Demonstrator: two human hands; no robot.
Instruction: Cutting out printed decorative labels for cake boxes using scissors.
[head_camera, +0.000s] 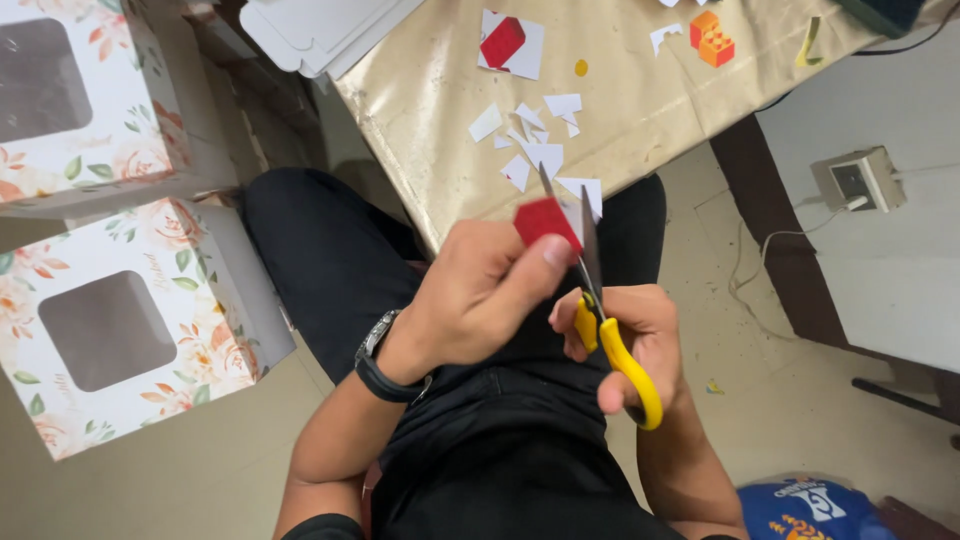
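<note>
Two hands close, left hand (470, 300) pinching red paper cutout (545, 220), right hand (635, 340) gripping yellow scissors (610, 335) beside it

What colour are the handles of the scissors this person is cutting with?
Yellow: the scissors in the right hand have bright yellow handles, seen in the head view.

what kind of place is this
Probably a home or small workroom used for paper craft: a gold-covered table strewn with white paper scraps, flowered window boxes on the floor, yellow-handled scissors in hand.
</note>
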